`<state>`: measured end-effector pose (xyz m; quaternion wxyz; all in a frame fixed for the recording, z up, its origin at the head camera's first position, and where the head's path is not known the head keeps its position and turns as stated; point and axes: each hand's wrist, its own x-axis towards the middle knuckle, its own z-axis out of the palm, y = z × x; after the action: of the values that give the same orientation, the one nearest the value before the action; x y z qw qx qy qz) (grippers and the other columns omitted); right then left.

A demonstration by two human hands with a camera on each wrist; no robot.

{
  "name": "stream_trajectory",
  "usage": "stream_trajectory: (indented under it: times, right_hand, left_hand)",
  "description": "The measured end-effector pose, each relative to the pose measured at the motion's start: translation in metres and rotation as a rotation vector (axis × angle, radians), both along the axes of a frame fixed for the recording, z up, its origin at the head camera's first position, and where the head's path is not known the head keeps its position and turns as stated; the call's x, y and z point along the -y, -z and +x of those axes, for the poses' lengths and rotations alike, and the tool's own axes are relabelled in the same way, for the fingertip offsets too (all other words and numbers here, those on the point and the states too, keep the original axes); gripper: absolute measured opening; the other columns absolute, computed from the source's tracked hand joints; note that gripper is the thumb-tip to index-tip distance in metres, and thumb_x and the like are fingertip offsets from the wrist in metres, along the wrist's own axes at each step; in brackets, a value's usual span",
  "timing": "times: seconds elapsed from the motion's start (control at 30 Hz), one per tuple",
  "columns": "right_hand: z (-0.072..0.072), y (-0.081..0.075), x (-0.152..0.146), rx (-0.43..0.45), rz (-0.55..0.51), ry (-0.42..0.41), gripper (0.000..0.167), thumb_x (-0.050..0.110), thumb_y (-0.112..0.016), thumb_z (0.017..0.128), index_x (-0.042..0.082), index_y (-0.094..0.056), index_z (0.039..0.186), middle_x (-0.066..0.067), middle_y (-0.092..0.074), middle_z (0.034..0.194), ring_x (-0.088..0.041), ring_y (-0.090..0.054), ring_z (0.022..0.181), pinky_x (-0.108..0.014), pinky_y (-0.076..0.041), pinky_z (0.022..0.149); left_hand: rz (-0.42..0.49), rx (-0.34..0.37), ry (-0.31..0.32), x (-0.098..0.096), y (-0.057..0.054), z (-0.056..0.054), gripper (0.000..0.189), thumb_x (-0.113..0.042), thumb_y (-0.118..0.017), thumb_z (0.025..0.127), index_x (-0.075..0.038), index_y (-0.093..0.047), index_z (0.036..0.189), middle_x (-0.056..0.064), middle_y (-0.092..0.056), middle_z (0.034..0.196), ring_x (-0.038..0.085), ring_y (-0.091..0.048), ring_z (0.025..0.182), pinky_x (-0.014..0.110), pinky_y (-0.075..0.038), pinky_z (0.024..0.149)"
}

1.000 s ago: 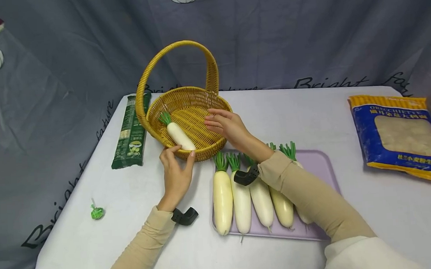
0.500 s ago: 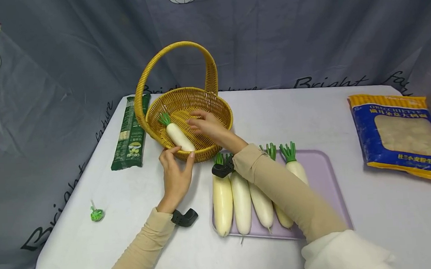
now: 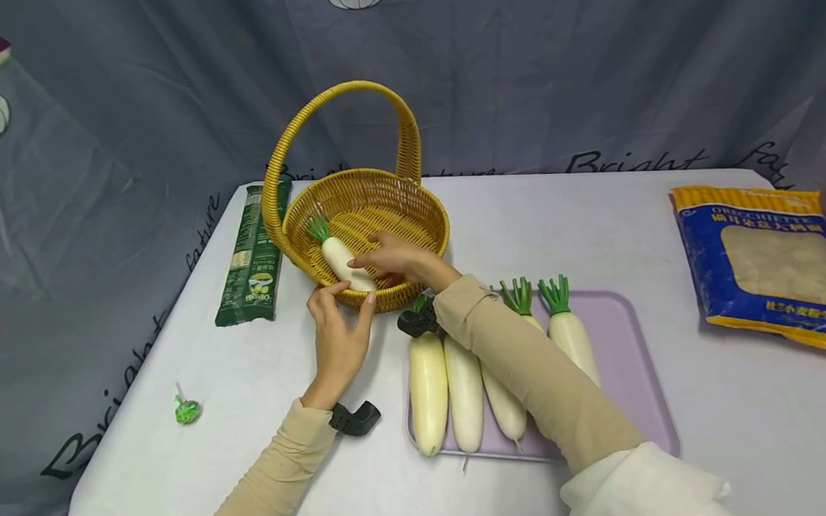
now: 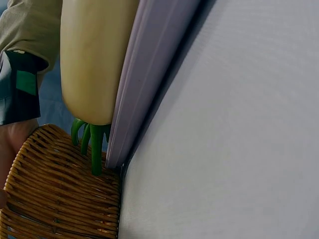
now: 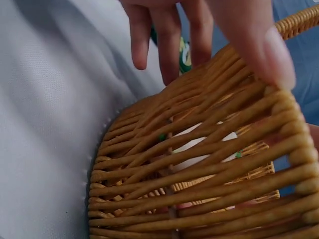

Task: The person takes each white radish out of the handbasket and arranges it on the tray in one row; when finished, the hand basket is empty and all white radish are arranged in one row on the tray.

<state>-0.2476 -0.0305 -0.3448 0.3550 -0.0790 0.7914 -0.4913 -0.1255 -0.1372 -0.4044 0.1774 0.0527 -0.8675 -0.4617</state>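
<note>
A yellow-brown wicker basket (image 3: 387, 297) with a tall arched handle stands on the table; one white radish (image 3: 339, 256) with green tops lies inside it. My left hand (image 3: 338, 345) holds the near rim with its thumb and fingertips. In the right wrist view, the left thumb (image 5: 276, 59) sits on the rim while other fingers (image 5: 169, 45) extend beside the outer wall. My right hand (image 3: 399, 256) reaches over the right side of the basket, fingers extended, a fingertip overlapping the radish. Its far fingers are partly hidden. The radish's white body shows through the weave.
A lilac tray (image 3: 629, 371) with several radishes (image 3: 429, 399) lies at the front right, partly under the right sleeve (image 3: 541, 376). A green packet (image 3: 246, 268) lies left of the basket, a green wrapped lollipop (image 3: 187, 411) nearer me, and a blue-and-yellow pasta bag (image 3: 775, 259) far right.
My right hand has moved left and slightly down, from above the basket's right side to the radish. My left hand stays on the near rim, and the radish lies as before.
</note>
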Motion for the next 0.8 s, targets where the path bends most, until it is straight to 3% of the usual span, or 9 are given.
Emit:
stream_trajectory:
  times: [0.13,0.27,0.53,0.8]
  right_hand:
    - [0.0015,0.0004,0.0006,-0.001,0.010,-0.046,0.080,0.032,-0.061,0.085,0.015,-0.012,0.146,-0.009,-0.050,0.118,-0.014,-0.051,0.068,-0.024,-0.044,0.060]
    - [0.0018,0.0012,0.0013,-0.011,0.020,-0.099,0.080,0.028,-0.062,0.085,0.013,-0.012,0.146,-0.008,-0.053,0.107,-0.011,-0.045,0.055,-0.023,-0.042,0.058]
    - [0.0027,0.0026,0.0041,-0.063,0.083,-0.174,0.080,0.019,-0.065,0.083,0.013,-0.016,0.145,-0.011,-0.039,0.135,-0.011,-0.051,0.069,-0.021,-0.044,0.067]
    - [0.0010,0.0038,0.0053,-0.056,0.059,-0.148,0.076,0.011,-0.065,0.082,0.013,-0.020,0.144,-0.009,-0.050,0.117,-0.009,-0.049,0.062,-0.020,-0.045,0.065]
  left_hand:
    - [-0.006,-0.001,0.010,-0.0005,-0.0008,0.0003,0.046,-0.040,-0.053,0.089,-0.011,-0.038,0.121,0.019,-0.025,0.128,0.034,-0.042,0.110,0.046,-0.039,0.088]
    - [-0.006,0.000,0.015,-0.0007,-0.0014,0.0006,0.045,-0.039,-0.053,0.089,-0.010,-0.037,0.121,0.019,-0.024,0.128,0.033,-0.042,0.110,0.046,-0.040,0.087]
    - [-0.008,0.010,0.011,-0.0003,-0.0003,0.0019,0.043,-0.039,-0.052,0.090,-0.012,-0.038,0.121,0.019,-0.025,0.127,0.036,-0.043,0.109,0.047,-0.040,0.086]
    - [-0.012,-0.003,0.004,-0.0005,-0.0014,0.0005,0.044,-0.040,-0.052,0.090,-0.012,-0.039,0.120,0.019,-0.025,0.126,0.037,-0.044,0.107,0.047,-0.041,0.085]
